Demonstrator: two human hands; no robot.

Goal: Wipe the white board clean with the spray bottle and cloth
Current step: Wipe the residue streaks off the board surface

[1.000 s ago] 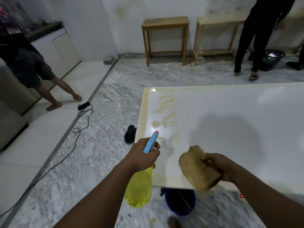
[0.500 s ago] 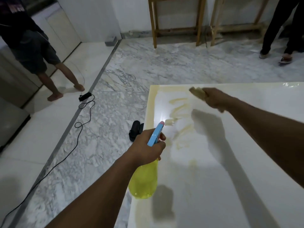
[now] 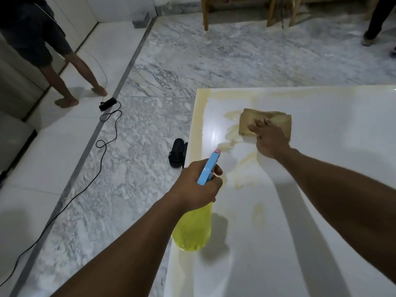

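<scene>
Grey-veined marble floor (image 3: 192,61) – wooden table legs (image 3: 205,13) at back.

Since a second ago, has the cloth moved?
Yes. The cloth went from held in the air off the board's near edge to lying flat on the board near its far left corner, pressed by the right hand.
</scene>
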